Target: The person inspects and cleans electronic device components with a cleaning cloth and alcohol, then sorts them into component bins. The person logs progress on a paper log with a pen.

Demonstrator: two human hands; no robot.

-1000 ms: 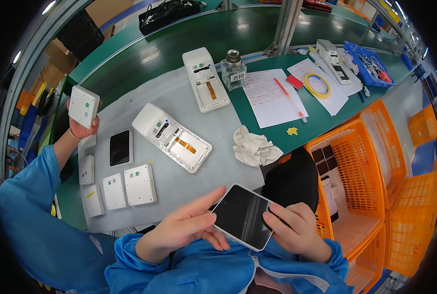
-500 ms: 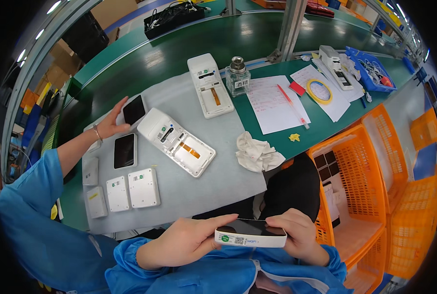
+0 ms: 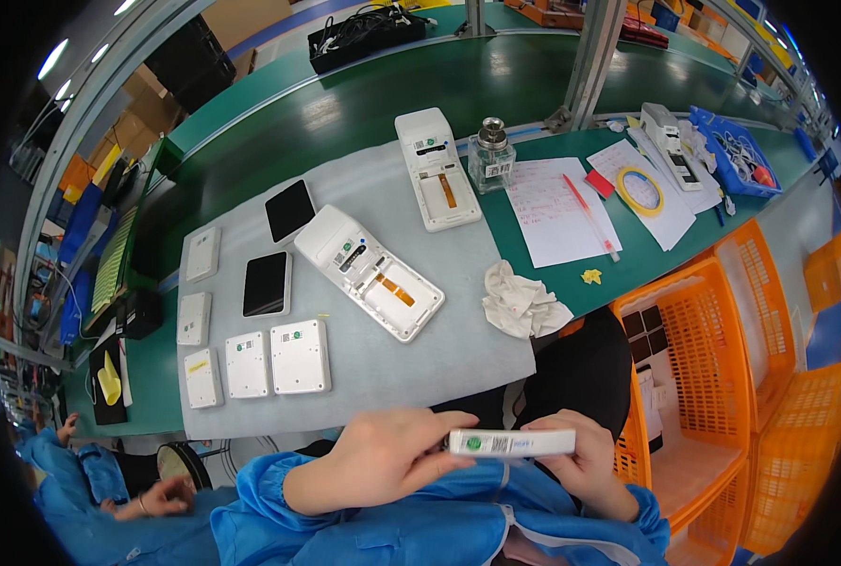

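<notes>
A white flat screen module (image 3: pixel 513 442) is held up in front of my body, nearly edge-on, with a green sticker and a printed code on its narrow side. My left hand (image 3: pixel 378 459) pinches its left end between thumb and fingers. At its right end my right hand (image 3: pixel 581 457) is closed round the corner. Beyond them, on the grey mat, lies a white handheld terminal housing (image 3: pixel 369 272) with an orange ribbon cable (image 3: pixel 394 290). A second such housing (image 3: pixel 437 170) lies farther back. Two modules with dark screens, one of them a black screen (image 3: pixel 267 285), lie left of the nearer housing.
Several white modules (image 3: pixel 300 357) lie along the mat's left and near edges. A crumpled cloth (image 3: pixel 522 300), a glass bottle (image 3: pixel 491 156), papers (image 3: pixel 557 226) and yellow tape (image 3: pixel 639 191) are to the right. Orange crates (image 3: pixel 699 330) stand at right. A co-worker's hand (image 3: pixel 161 495) is low at left.
My hands have tilted the module, so its dark screen no longer shows. The co-worker's hand has withdrawn from the dark-screened module at the mat's far left, down to the lower left.
</notes>
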